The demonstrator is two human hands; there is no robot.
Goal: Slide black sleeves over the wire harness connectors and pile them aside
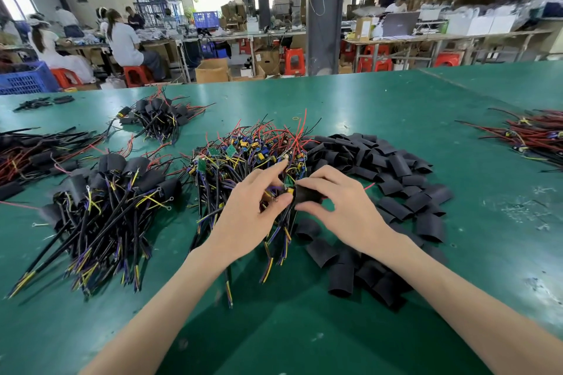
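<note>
My right hand [341, 204] pinches a black sleeve [306, 193] between thumb and fingers. My left hand [248, 210] pinches the connector end of a wire harness [288, 190] at the sleeve's mouth, just above the pile of bare harnesses [243, 158] with small circuit boards. Loose black sleeves [396, 189] lie in a wide heap to the right. A pile of sleeved harnesses [103, 207] rests to the left.
The green table [396, 106] also carries a second sleeved pile [158, 117] at the back, dark wire bundles [33, 152] at the far left and red wire bundles [530, 134] at the far right. Beyond the table edge, people sit at benches.
</note>
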